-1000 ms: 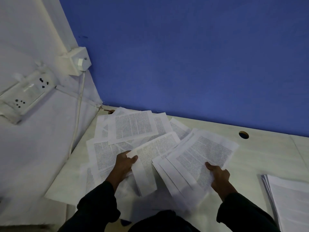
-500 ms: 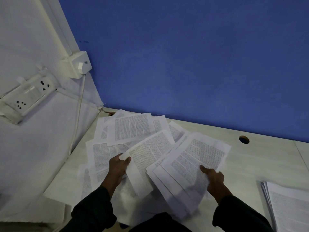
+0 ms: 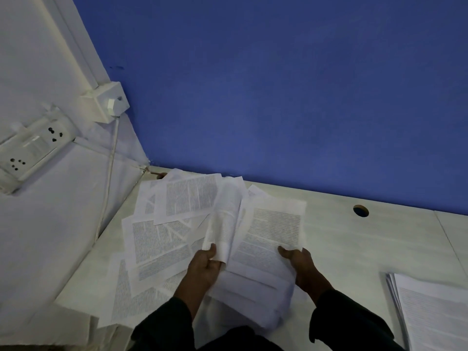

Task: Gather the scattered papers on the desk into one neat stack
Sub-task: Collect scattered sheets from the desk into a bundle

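- Your left hand [image 3: 205, 267] pinches a single printed sheet [image 3: 225, 224] at its near edge, thumb on top; the sheet is lifted and curls over lengthwise.
- Your right hand [image 3: 300, 262] grips the near right corner of the fanned bundle of sheets [image 3: 266, 252], thumb on the top page, fingers hidden underneath.
- Loose printed papers [image 3: 162, 239] lie overlapping on the worktop [image 3: 367, 244] toward the left corner, under the wall sockets [image 3: 30, 150]; one tidy stack [image 3: 430, 315] sits well apart at the right edge.
- Risk: the curled sheet looks likely to crease or fold under if you drop it on the bundle unflattened.
- Risk: the bundle is staggered and held at one corner only; tilting it could let lower pages slide out toward you.
- Risk: sheets by the left worktop edge overhang it; a sweeping pull could push them off.
- Risk: the cable [image 3: 109, 183] runs down beside the far pages; a page could snag on it.
- Judgement: gathering is partly done; squaring the edges is not yet done.
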The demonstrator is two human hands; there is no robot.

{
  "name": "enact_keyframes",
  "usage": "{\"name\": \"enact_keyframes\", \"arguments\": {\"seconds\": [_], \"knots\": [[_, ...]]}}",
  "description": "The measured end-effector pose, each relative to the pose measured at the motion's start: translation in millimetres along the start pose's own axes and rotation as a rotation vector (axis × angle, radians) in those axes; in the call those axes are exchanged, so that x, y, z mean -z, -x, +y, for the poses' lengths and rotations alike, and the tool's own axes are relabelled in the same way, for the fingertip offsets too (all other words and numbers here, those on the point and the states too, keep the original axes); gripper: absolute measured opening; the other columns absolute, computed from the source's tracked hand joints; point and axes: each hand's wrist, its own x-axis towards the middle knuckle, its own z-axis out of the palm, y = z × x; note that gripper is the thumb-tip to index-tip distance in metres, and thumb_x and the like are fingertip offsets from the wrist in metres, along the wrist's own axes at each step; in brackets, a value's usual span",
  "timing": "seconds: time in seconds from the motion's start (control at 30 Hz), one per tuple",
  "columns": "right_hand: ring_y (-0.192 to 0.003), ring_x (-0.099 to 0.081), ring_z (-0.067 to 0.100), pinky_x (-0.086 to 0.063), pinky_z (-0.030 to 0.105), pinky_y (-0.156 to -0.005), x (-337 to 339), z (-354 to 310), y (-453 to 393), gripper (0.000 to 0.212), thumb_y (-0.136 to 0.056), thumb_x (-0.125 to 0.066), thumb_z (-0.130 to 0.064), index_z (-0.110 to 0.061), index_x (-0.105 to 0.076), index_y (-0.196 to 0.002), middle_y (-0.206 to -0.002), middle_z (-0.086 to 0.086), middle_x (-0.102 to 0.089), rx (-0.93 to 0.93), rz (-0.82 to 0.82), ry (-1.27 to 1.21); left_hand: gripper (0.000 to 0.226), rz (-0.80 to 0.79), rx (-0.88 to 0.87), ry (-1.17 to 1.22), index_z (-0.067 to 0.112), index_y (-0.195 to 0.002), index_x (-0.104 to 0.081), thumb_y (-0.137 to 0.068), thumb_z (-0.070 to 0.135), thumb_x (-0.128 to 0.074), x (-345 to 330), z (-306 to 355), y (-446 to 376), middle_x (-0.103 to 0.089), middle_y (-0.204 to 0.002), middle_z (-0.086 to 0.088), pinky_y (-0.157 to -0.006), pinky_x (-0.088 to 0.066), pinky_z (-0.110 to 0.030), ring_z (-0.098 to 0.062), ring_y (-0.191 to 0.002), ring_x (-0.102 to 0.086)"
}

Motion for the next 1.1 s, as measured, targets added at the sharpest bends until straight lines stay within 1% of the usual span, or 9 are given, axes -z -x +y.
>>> {"name": "enact_keyframes", "arguments": {"seconds": [0.1, 0.17, 0.3, 0.4, 0.53, 0.67, 0.83, 1.0, 1.1], "knots": [[-0.106, -0.068, 0.044, -0.055, 0.057, -0.097, 12, 7, -3, 0.033, -0.087, -0.072, 0.007, 0.007, -0.068, -0.120, -0.115, 0.025, -0.072, 0.001, 0.082, 0.034, 0.060, -0.262, 0.058, 0.246, -0.009, -0.126, -0.062, -0.069, -0.007, -0.082, -5, 17, 13, -0.065, -0.126, -0.024, -0.072, -0.062, -0.051, -0.036, -0.112, -0.067], [-0.108, -0.067, 0.044, -0.054, 0.057, -0.099, 14, 10, -5, 0.035, -0.088, -0.070, 0.009, 0.010, -0.066, -0.123, -0.116, 0.026, -0.071, 0.009, 0.079, 0.039, 0.063, -0.412, 0.048, 0.361, -0.012, -0.105, -0.072, -0.045, -0.014, -0.092, -16, 24, 20, -0.072, -0.107, -0.026, -0.066, -0.062, -0.052, -0.037, -0.092, -0.074], [-0.106, -0.069, 0.040, -0.058, 0.050, -0.093, 0, 0, -3, 0.034, -0.087, -0.073, 0.007, 0.007, -0.068, -0.121, -0.114, 0.022, -0.073, 0.036, 0.023, 0.042, 0.020, -0.012, -0.087, -0.288, -0.003, -0.117, -0.061, -0.098, -0.005, -0.052, -21, 3, 13, -0.060, -0.127, -0.028, -0.094, -0.049, -0.015, -0.046, -0.114, -0.058], [-0.099, -0.072, 0.036, -0.063, 0.038, -0.073, -6, -12, -3, 0.028, -0.088, -0.074, 0.005, 0.003, -0.070, -0.115, -0.109, 0.018, -0.076, 0.035, -0.034, 0.019, 0.007, 0.241, -0.376, -0.612, 0.004, -0.087, -0.068, -0.081, 0.008, -0.067, -11, -17, 20, -0.066, -0.092, -0.022, -0.040, -0.043, -0.013, -0.040, -0.081, -0.062], [-0.089, -0.072, 0.036, -0.061, 0.036, -0.064, -3, -18, 0, 0.025, -0.087, -0.064, 0.014, 0.003, -0.072, -0.108, -0.105, 0.022, -0.075, 0.028, -0.033, 0.075, 0.045, 0.089, -0.296, -1.017, 0.002, -0.080, -0.071, -0.042, 0.026, -0.076, 4, 1, 14, -0.071, -0.077, -0.007, -0.051, -0.053, -0.030, -0.023, -0.067, -0.066], [-0.087, -0.075, 0.039, -0.063, 0.041, -0.067, 2, -20, 2, 0.037, -0.080, -0.063, 0.017, 0.004, -0.072, -0.113, -0.102, 0.021, -0.077, 0.028, -0.097, 0.148, 0.063, -0.063, 0.021, -1.468, 0.012, -0.113, -0.058, -0.064, 0.025, -0.094, -6, 48, 23, -0.061, -0.106, -0.003, -0.053, -0.049, -0.027, -0.016, -0.084, -0.061], [-0.111, -0.070, 0.041, -0.057, 0.055, -0.096, 1, -37, 15, 0.035, -0.091, -0.064, 0.004, -0.007, -0.073, -0.123, -0.125, 0.023, -0.071, 0.053, -0.407, 0.113, 0.072, -0.355, -0.155, -0.928, 0.018, -0.131, -0.057, -0.072, 0.048, -0.086, -24, 75, 4, -0.070, -0.121, -0.006, -0.088, -0.058, -0.042, -0.026, -0.105, -0.069], [-0.125, -0.063, 0.040, -0.052, 0.056, -0.103, -10, -60, 28, 0.063, -0.099, -0.035, -0.069, -0.027, -0.062, -0.139, -0.136, 0.016, -0.066, -0.058, -0.447, -0.095, 0.057, -0.693, -0.129, -0.803, 0.011, -0.136, -0.059, -0.083, 0.000, -0.076, -41, 47, 0, -0.066, -0.132, -0.013, -0.107, -0.047, -0.052, -0.029, -0.122, -0.063], [-0.123, -0.064, 0.040, -0.052, 0.058, -0.104, -8, -57, 22, 0.073, -0.092, -0.036, -0.077, -0.027, -0.056, -0.141, -0.135, 0.015, -0.067, -0.110, -0.427, -0.129, 0.065, -0.758, -0.114, -0.883, 0.008, -0.136, -0.059, -0.077, -0.010, -0.079, -33, 41, -9, -0.065, -0.132, -0.014, -0.110, -0.045, -0.052, -0.030, -0.124, -0.061]]}}
